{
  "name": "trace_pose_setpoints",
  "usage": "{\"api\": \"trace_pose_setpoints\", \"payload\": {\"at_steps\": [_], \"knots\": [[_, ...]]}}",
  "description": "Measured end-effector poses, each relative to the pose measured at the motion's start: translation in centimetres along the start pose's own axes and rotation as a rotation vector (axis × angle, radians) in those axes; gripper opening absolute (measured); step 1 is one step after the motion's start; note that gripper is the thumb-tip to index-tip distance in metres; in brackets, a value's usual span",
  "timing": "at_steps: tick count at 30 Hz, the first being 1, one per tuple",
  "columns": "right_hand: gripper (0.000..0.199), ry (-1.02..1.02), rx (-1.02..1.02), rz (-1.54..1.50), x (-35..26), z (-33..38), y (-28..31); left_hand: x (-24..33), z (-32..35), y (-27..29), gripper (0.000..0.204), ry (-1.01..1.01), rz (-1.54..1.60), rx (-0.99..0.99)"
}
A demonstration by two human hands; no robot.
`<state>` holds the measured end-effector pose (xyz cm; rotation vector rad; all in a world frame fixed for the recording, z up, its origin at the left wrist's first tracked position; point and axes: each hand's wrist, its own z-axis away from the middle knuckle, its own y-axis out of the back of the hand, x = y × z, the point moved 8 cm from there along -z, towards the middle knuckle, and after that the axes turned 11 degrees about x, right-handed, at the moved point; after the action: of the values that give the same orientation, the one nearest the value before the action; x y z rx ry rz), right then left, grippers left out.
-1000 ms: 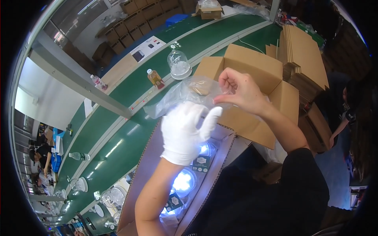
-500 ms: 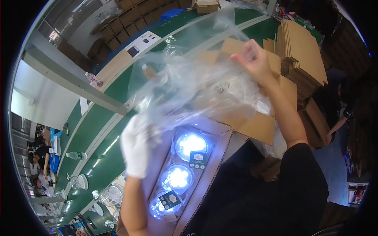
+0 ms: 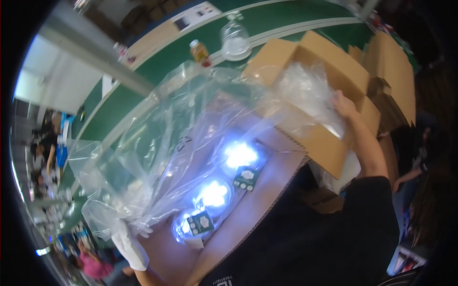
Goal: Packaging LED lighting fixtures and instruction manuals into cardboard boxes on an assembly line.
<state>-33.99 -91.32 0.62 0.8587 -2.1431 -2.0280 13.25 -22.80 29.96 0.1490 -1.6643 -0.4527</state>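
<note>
My left hand (image 3: 128, 245), in a white glove, is at the lower left and grips the bunched edge of a large clear plastic bag (image 3: 157, 138). The bag spreads over the far left part of a long cardboard box (image 3: 248, 217). Inside that box lie several round, brightly lit lamps (image 3: 213, 194) with dark green tags (image 3: 200, 223). My bare right hand (image 3: 344, 105) is at an open carton (image 3: 329, 152) on the right, against crumpled clear plastic wrap (image 3: 305, 90). Its fingers look bent and closed; what they hold is hard to make out.
On the green table (image 3: 167, 47) beyond stand a clear dome-shaped container (image 3: 235, 43) and a small amber bottle (image 3: 200, 52). Flattened cartons (image 3: 393, 71) lean at the right. A person (image 3: 422, 143) bends nearby on the right; others are at the far left.
My left hand has moved down and left, drawing the plastic bag over the box's left side. My right hand has come down from the air to the open carton.
</note>
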Motion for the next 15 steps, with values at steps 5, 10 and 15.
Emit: {"api": "trace_pose_setpoints", "payload": {"at_steps": [5,10,15], "knots": [[0.052,-0.291,-0.436,-0.329,3.8,-1.9,1.0,-3.8,5.0,5.1,0.040,-0.133,-0.200,-0.115],[0.036,0.321,0.072,-0.568,-24.9,0.6,20.5,-6.0,10.3,8.5,0.042,-0.184,-0.681,-0.208],[0.039,1.231,-0.311,-0.441,-50.2,11.5,20.0,-5.7,11.6,8.0,0.030,-0.048,-0.731,-0.354]]}}
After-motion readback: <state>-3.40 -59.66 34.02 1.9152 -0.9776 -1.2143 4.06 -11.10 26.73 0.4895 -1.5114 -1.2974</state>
